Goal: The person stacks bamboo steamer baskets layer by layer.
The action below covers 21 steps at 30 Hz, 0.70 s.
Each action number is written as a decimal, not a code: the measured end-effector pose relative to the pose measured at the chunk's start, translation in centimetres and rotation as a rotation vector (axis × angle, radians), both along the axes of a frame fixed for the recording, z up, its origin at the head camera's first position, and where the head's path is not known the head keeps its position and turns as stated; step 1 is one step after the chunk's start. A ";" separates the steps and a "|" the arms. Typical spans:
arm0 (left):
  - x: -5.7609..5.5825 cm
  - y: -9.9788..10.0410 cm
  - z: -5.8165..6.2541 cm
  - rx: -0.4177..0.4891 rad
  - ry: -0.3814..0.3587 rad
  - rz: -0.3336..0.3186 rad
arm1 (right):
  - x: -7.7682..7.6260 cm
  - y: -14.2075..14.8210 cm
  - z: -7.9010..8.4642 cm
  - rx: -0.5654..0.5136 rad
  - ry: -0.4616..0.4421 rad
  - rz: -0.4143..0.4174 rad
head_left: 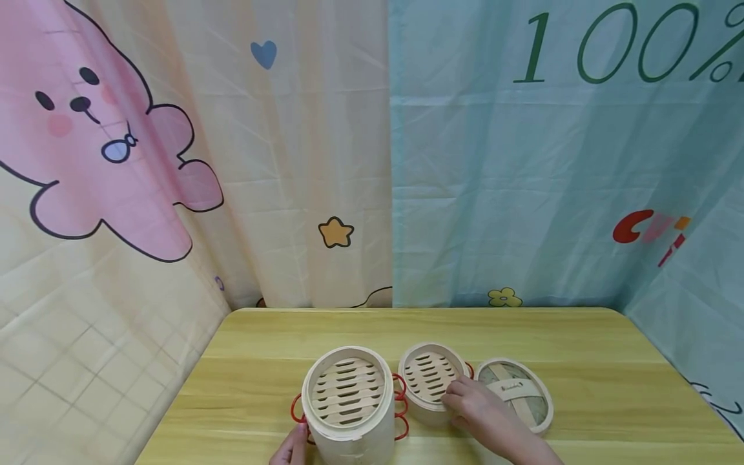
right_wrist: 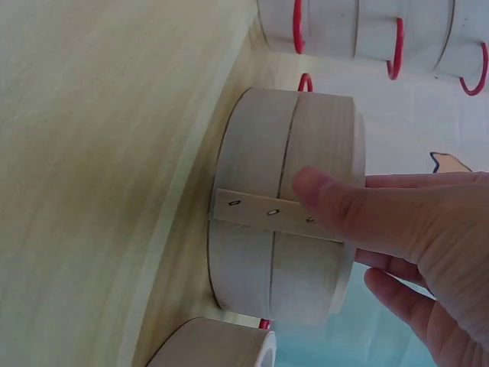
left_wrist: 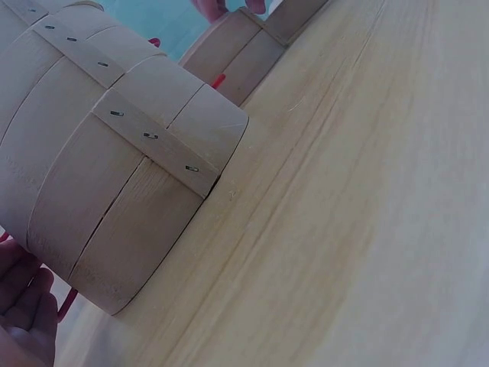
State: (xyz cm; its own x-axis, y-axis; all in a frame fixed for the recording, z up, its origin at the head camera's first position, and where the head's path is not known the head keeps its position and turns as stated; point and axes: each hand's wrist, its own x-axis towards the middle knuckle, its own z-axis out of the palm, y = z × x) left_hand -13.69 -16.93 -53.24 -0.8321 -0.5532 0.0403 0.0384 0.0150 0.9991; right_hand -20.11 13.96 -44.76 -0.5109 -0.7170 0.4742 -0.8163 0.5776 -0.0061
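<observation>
Head view: on the bench point(head_left: 232, 400), the single steamer point(head_left: 428, 382) is being pinched by the right hand point(head_left: 484, 411), seemingly for lifting; the stack point(head_left: 351, 416) is being touched by the left hand point(head_left: 290, 447), grip unclear. Level raising is probably being required.

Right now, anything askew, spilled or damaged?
Nothing stands out. The steamer stack is upright, the single basket sits flat beside it, the lid lies on the table; no spill or break shows.
</observation>
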 end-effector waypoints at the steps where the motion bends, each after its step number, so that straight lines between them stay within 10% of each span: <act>1: -0.2 -0.2 -0.5 0.007 -0.003 -0.003 | 0.0 0.0 -0.1 -0.003 0.008 0.000; 11: -0.1 -0.7 -2.3 0.053 0.029 -0.055 | -0.5 -0.1 -0.9 -0.005 0.038 0.009; 21: 0.1 -0.3 -1.2 0.095 -0.026 -0.058 | -1.1 -0.1 -1.1 -0.008 0.015 0.025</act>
